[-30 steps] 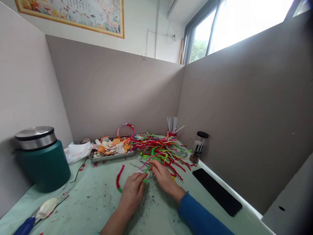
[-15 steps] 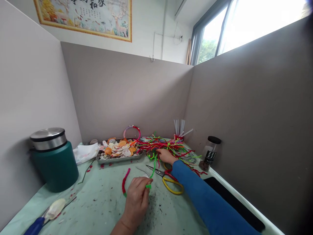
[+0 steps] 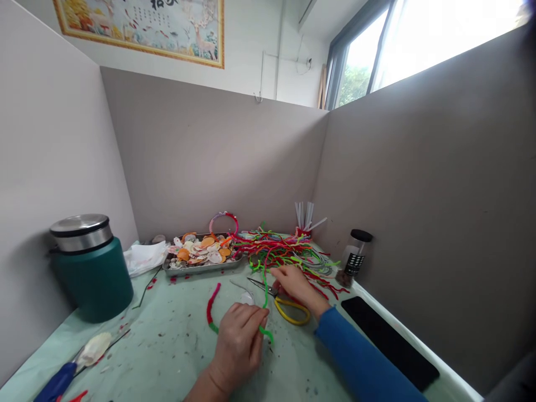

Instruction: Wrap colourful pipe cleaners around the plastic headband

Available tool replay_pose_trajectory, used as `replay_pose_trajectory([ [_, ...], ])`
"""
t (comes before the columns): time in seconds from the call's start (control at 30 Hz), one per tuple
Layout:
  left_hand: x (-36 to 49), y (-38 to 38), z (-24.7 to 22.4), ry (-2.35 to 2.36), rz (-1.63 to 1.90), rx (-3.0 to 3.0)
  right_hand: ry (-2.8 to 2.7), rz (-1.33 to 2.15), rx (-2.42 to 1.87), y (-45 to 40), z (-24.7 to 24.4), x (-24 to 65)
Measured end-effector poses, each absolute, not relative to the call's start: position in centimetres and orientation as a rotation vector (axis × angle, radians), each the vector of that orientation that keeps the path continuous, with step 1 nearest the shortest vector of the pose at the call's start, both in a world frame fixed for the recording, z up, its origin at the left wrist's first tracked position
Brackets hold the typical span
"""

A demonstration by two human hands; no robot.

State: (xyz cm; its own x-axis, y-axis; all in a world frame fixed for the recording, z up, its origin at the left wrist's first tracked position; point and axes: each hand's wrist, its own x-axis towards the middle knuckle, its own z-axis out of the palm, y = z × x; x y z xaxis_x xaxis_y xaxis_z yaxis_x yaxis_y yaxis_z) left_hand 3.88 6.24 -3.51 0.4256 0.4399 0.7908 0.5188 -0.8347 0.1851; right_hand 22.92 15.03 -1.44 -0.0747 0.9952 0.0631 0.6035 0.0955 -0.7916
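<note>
My left hand [image 3: 239, 341] is closed, thumb against fingers, on a fuzzy green pipe cleaner [image 3: 266, 293]. One strand rises from its fingertips toward the pile, and a short green end curls out at its right. A curved fuzzy band [image 3: 210, 307], magenta and red turning to green, runs in behind this hand; how it joins the green end is hidden. My right hand [image 3: 298, 286], in a blue sleeve, is above the scissors [image 3: 293, 311], fingers curled, fingertips close to the upright strand. What those fingers grip is hidden. The yellow scissor handle shows below them.
Loose pipe cleaners [image 3: 285, 248] lie heaped behind my hands. Left of them are a tray [image 3: 201, 272] of shell-like discs and a beaded hoop [image 3: 224, 214]. A green flask [image 3: 92, 279], a blue-handled tool [image 3: 58, 379], a jar [image 3: 354, 259] and a black slab [image 3: 387, 338] stand or lie around.
My right hand has drawn back from the pile, toward me and slightly right, over the scissors. The strand at my left hand now stands straighter, and more of its green end shows.
</note>
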Motion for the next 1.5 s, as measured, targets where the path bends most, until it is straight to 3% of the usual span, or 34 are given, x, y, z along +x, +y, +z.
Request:
replay_pose_trajectory([
  [0.13, 4.7, 5.5, -3.4, -0.755, -1.113, -2.758, -1.565, 1.218, -1.403, 12.9, -3.3, 20.9],
  [0.33, 4.6, 5.7, -4.3, -0.859, -0.961, -2.961, -1.328, 1.386, -1.292, 12.8, -4.0, 20.9],
  [0.67, 4.0, 8.7, -5.2, -2.098, -1.948, -2.603, -1.408, 1.647, -0.966, 10.8, -3.2, 20.7],
  [0.77, 4.0, 9.0, -5.0, -2.258, -2.262, -2.484, -1.472, 1.651, -0.966, 10.2, -3.5, 19.5],
  [0.9, 3.8, 9.1, -4.4, -2.344, -2.651, -2.294, -1.534, 1.672, -0.957, 9.6, -3.8, 18.5],
  [1.1, 3.5, 8.9, -4.0, -2.248, -2.919, -2.112, -1.587, 1.595, -1.041, 9.0, -3.2, 18.3],
  [1.23, 3.5, 8.7, -3.9, -2.158, -3.227, -2.014, -1.616, 1.785, -0.908, 9.0, -3.2, 18.7],
  [1.5, 3.1, 8.9, -3.6, -2.019, -3.453, -1.936, -1.473, 2.056, -0.757, 9.6, -4.4, 19.0],
])
